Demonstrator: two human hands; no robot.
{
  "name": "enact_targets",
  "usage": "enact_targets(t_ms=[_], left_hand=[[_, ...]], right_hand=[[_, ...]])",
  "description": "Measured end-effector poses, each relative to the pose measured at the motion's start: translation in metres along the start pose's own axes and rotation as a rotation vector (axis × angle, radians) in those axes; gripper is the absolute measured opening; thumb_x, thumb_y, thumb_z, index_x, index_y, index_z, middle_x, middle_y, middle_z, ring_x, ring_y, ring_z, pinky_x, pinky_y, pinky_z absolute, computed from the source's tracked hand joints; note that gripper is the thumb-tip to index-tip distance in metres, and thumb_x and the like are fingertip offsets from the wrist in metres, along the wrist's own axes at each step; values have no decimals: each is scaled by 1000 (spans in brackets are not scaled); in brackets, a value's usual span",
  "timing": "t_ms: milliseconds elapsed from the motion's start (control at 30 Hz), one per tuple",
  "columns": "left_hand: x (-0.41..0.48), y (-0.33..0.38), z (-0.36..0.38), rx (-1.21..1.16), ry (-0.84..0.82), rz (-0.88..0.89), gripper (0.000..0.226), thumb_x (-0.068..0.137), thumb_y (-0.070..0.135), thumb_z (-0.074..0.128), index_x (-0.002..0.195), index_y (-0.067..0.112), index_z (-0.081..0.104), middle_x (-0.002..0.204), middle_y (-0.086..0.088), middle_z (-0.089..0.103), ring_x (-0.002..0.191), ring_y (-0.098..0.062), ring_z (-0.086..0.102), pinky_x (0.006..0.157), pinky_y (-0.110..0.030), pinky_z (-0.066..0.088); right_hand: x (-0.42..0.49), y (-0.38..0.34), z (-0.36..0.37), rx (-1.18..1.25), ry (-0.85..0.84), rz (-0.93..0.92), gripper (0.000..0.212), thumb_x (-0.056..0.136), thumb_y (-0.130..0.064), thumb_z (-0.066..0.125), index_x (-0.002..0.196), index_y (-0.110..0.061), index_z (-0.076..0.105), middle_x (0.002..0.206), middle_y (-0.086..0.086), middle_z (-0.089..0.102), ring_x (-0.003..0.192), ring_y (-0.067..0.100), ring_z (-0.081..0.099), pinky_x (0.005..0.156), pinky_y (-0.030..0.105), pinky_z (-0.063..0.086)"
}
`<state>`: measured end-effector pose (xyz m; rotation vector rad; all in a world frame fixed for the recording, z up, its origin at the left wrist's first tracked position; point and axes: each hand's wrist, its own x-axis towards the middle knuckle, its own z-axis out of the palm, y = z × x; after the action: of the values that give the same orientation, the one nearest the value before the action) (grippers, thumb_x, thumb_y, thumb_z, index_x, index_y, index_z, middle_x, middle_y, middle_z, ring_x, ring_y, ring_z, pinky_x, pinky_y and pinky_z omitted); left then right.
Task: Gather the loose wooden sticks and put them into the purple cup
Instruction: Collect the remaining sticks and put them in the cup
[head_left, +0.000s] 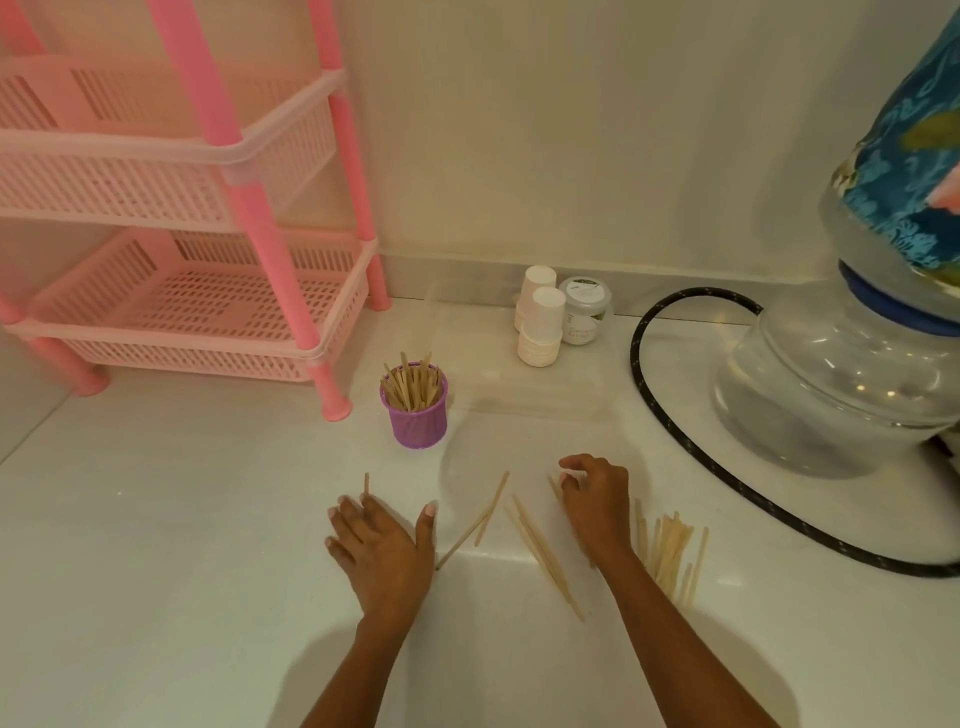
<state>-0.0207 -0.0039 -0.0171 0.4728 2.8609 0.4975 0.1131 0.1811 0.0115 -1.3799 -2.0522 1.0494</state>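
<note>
four clusters of loose sticks lie around the hands, so plenty of the gathering is left. left hand (382, 545) lies flat on the white surface (182, 519), fingers straight and spread, gripping nothing, its fingertips resting on a lone stick (367, 483) that points straight away from it. right hand (597, 501) is curled, fingertips pinching the end of a slanted stick (555, 484) at its inner side. between the two hands a crossed pair (485, 512) leans one way and a long diagonal pair (545, 561) leans the other, both running roughly front to back. the biggest heap (667, 551) sits just outside the right forearm, its sticks near parallel and pointing forward. now the key relation: the purple cup (415, 423) stands upright ahead of the left hand, a touch to its inner side, already bristling with sticks, and it is clearly nearer the left hand than the right. i judge the easy play is to sweep the middle sticks together along their long axes, stand the bundle up and feed it in from above. room looks open between hands and cup. watch the pink rack (332, 410), whose leg stands just beyond the cup on the left hand's side, and the black hose (675, 441) curving past the right hand's outer side near the heap.
</note>
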Motion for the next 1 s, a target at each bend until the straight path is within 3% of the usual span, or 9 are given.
enact_targets(t_ms=[133, 233, 333, 467, 567, 633, 733, 833, 1000], left_hand=[[-16, 21, 14, 49, -42, 68, 120, 69, 79, -20, 150, -1, 15, 157, -26, 10, 147, -39, 6, 116, -56, 9], [-31, 40, 27, 79, -55, 167, 113, 79, 77, -11, 147, -5, 24, 155, -28, 19, 146, -40, 15, 116, -56, 15], [-47, 61, 40, 66, -116, 260, 111, 80, 77, -10, 147, -7, 21, 155, -28, 18, 146, -39, 15, 116, -51, 7], [-68, 90, 56, 30, -149, 395, 103, 87, 72, -3, 142, -10, 27, 149, -30, 31, 140, -42, 30, 113, -51, 24], [-82, 100, 54, -24, -216, 532, 100, 82, 74, -7, 147, -2, 0, 158, -23, 7, 148, -34, 7, 117, -39, 1], [-83, 101, 50, -48, -182, 571, 93, 84, 67, 7, 150, 2, 1, 160, -18, 7, 149, -30, 5, 117, -36, -2], [-72, 99, 41, -27, -39, 513, 88, 87, 63, 26, 150, 2, 21, 156, -18, 24, 146, -33, 19, 118, -48, 11], [-59, 97, 32, 91, -142, 369, 103, 82, 77, 32, 152, 4, 12, 159, -17, 12, 148, -33, 8, 118, -51, 4], [-58, 99, 31, 135, -149, 382, 108, 75, 82, 41, 150, 8, 19, 152, -14, 21, 142, -32, 17, 117, -54, 7]], right_hand=[[-6, 16, -17, -215, 101, -1, 21, 89, -11, 61, 107, -19, 67, 105, 3, 67, 116, 23, 44, 89, 32, 42], [-13, 28, -31, -286, 156, 61, 22, 88, -14, 62, 109, -20, 67, 113, 3, 66, 117, 24, 42, 92, 35, 43], [-22, 39, -47, -329, 162, 117, 25, 90, -16, 60, 114, -22, 65, 120, 3, 63, 119, 25, 41, 94, 37, 41], [-33, 52, -66, -351, 172, 154, 29, 91, -14, 56, 118, -21, 63, 125, 5, 59, 121, 26, 40, 99, 38, 38], [-40, 63, -79, -376, 208, 183, 31, 90, -13, 55, 118, -20, 64, 124, 7, 58, 117, 28, 42, 96, 39, 42], [-44, 69, -87, -384, 233, 222, 32, 90, -17, 56, 122, -19, 62, 124, 9, 57, 114, 29, 44, 93, 40, 46], [-47, 75, -95, -431, 197, 332, 43, 92, -30, 56, 131, -14, 52, 130, 15, 49, 117, 32, 42, 91, 42, 47], [-48, 74, -94, -419, 143, 401, 55, 92, -42, 54, 133, -6, 45, 132, 17, 40, 121, 33, 38, 90, 43, 47], [-46, 53, -71, -434, 61, 324, 56, 91, -48, 55, 123, -3, 50, 127, 16, 40, 115, 29, 42, 88, 36, 48]])
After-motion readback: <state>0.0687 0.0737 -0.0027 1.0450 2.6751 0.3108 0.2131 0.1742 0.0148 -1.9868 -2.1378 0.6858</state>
